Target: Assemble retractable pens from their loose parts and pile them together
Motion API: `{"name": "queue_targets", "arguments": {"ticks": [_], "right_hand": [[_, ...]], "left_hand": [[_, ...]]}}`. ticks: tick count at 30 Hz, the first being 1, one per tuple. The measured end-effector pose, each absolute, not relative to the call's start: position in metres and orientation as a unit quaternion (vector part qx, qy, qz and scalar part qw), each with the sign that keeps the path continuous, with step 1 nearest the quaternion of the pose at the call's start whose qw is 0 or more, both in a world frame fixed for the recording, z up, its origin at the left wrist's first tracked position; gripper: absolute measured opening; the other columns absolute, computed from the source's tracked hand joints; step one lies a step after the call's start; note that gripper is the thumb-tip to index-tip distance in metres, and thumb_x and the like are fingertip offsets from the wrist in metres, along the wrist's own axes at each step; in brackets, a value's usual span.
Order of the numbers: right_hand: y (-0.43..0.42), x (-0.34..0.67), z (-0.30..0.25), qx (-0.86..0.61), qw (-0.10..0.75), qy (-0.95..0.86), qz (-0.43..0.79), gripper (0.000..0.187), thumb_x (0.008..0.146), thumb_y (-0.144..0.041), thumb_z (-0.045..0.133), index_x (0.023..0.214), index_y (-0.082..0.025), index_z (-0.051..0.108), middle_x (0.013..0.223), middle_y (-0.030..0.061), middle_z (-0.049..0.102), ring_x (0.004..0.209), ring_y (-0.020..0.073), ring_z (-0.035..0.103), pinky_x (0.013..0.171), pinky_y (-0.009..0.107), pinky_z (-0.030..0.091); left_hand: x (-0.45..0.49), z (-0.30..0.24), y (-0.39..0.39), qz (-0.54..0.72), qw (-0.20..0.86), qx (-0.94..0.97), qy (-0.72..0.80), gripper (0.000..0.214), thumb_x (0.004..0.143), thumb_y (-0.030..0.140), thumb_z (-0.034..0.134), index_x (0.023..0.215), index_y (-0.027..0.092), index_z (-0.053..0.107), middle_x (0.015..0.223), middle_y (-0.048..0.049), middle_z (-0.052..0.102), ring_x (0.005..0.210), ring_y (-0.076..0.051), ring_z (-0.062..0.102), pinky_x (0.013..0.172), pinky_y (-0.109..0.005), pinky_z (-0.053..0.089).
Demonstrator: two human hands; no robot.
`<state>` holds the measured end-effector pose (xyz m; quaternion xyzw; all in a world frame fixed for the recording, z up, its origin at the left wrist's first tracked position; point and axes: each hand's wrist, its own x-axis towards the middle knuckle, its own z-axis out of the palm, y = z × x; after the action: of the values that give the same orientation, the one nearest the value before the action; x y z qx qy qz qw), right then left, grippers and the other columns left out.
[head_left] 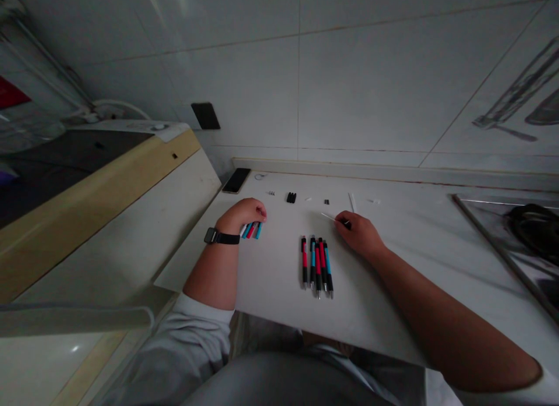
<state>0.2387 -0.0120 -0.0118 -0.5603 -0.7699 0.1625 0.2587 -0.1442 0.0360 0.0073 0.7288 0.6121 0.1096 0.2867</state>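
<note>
My left hand (250, 212), with a black watch on its wrist, is at the left of the white counter (279, 278). Its fingers are curled in a pinch at the upper end of a blue pen barrel (259, 231). Beside that lie several loose barrels (250, 230) in red, blue and white, partly hidden by the hand. Between the fingers of my right hand (358, 232) is a thin white pen refill (328, 216), pointing left; a small black part (347, 224) shows at the fingers. Several assembled red and blue pens (318, 266) lie between the hands, tips toward me.
Along the back lie a phone (236, 180), small springs (271, 193), black grips (291, 197), a small black piece (326, 202), and white strips (351, 202). A stove (489, 243) is at right. A white appliance (174, 214) with a tan edge borders the left.
</note>
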Motion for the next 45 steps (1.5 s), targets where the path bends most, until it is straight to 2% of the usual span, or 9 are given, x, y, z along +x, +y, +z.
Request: {"name": "queue_targets", "arguments": {"ticks": [9, 13, 16, 20, 23, 26, 32, 37, 45], "right_hand": [[-0.010, 0.241, -0.015, -0.557, 0.262, -0.772, 0.159, 0.017, 0.092, -0.028, 0.056, 0.096, -0.022, 0.071, 0.092, 0.0070, 0.075, 0.082, 0.0213, 0.066, 0.076, 0.033, 0.048], [-0.009, 0.242, -0.016, -0.550, 0.301, -0.761, 0.167, 0.017, 0.093, -0.031, 0.056, 0.096, -0.022, 0.071, 0.092, 0.0065, 0.074, 0.081, 0.0204, 0.066, 0.079, 0.034, 0.050], [-0.008, 0.242, -0.018, -0.533, 0.351, -0.746, 0.189, 0.019, 0.092, -0.036, 0.057, 0.095, -0.022, 0.070, 0.094, 0.0073, 0.071, 0.082, 0.0200, 0.065, 0.079, 0.034, 0.052], [-0.005, 0.237, -0.023, -0.508, 0.422, -0.703, 0.265, 0.026, 0.090, -0.046, 0.061, 0.093, -0.021, 0.069, 0.096, 0.0075, 0.068, 0.085, 0.0198, 0.064, 0.077, 0.032, 0.052], [-0.004, 0.231, -0.023, -0.498, 0.446, -0.648, 0.365, 0.033, 0.088, -0.055, 0.061, 0.092, -0.022, 0.064, 0.082, 0.0024, 0.064, 0.074, 0.0172, 0.059, 0.069, 0.030, 0.048], [-0.008, 0.224, -0.018, -0.474, 0.471, -0.596, 0.445, 0.037, 0.083, -0.058, 0.066, 0.090, -0.022, 0.059, 0.078, -0.0008, 0.060, 0.071, 0.0151, 0.055, 0.067, 0.028, 0.045], [-0.022, 0.208, -0.012, -0.388, 0.484, -0.533, 0.575, 0.035, 0.078, -0.049, 0.077, 0.087, -0.021, 0.058, 0.082, -0.0009, 0.062, 0.076, 0.0144, 0.059, 0.071, 0.028, 0.048], [-0.023, 0.203, -0.020, -0.365, 0.498, -0.470, 0.631, 0.036, 0.070, -0.045, 0.085, 0.086, -0.021, 0.063, 0.085, -0.0017, 0.065, 0.080, 0.0146, 0.064, 0.081, 0.032, 0.053], [-0.018, 0.208, -0.020, -0.366, 0.516, -0.396, 0.666, 0.041, 0.064, -0.043, 0.092, 0.086, -0.022, 0.066, 0.083, -0.0011, 0.070, 0.082, 0.0167, 0.068, 0.084, 0.035, 0.056]], "left_hand": [[-0.149, 0.004, 0.038, 0.099, 0.290, 0.725, 0.617, 0.016, 0.063, 0.023, 0.081, 0.079, 0.019, 0.080, 0.071, -0.0023, 0.075, 0.063, -0.015, 0.065, 0.059, -0.023, 0.046], [-0.151, 0.006, 0.037, 0.089, 0.288, 0.724, 0.620, 0.015, 0.065, 0.022, 0.080, 0.080, 0.018, 0.079, 0.072, -0.0022, 0.075, 0.064, -0.016, 0.065, 0.061, -0.024, 0.046], [-0.142, 0.012, 0.034, 0.107, 0.249, 0.726, 0.631, 0.011, 0.072, 0.020, 0.077, 0.082, 0.018, 0.079, 0.074, -0.0033, 0.075, 0.065, -0.017, 0.065, 0.063, -0.025, 0.047], [-0.097, 0.020, 0.025, 0.227, 0.176, 0.750, 0.596, 0.014, 0.087, 0.029, 0.071, 0.092, 0.019, 0.078, 0.086, -0.0057, 0.076, 0.075, -0.018, 0.067, 0.070, -0.028, 0.049], [-0.050, 0.019, 0.009, 0.301, 0.205, 0.781, 0.507, 0.018, 0.093, 0.035, 0.067, 0.100, 0.021, 0.076, 0.091, -0.0044, 0.075, 0.079, -0.017, 0.067, 0.072, -0.028, 0.050], [-0.010, 0.013, -0.011, 0.344, 0.226, 0.801, 0.435, 0.018, 0.093, 0.033, 0.069, 0.106, 0.022, 0.071, 0.094, -0.0033, 0.072, 0.081, -0.016, 0.066, 0.076, -0.029, 0.052], [0.022, 0.000, -0.029, 0.354, 0.216, 0.808, 0.418, 0.033, 0.084, 0.032, 0.081, 0.109, 0.022, 0.063, 0.101, -0.0039, 0.071, 0.082, -0.017, 0.066, 0.074, -0.031, 0.053], [0.017, -0.002, -0.023, 0.356, 0.225, 0.799, 0.429, 0.021, 0.085, 0.020, 0.078, 0.100, 0.021, 0.065, 0.093, -0.0017, 0.070, 0.081, -0.016, 0.066, 0.075, -0.029, 0.053], [0.012, 0.003, -0.021, 0.341, 0.202, 0.814, 0.424, 0.016, 0.088, 0.017, 0.073, 0.103, 0.021, 0.069, 0.093, -0.0029, 0.068, 0.082, -0.016, 0.064, 0.076, -0.029, 0.053]]}}
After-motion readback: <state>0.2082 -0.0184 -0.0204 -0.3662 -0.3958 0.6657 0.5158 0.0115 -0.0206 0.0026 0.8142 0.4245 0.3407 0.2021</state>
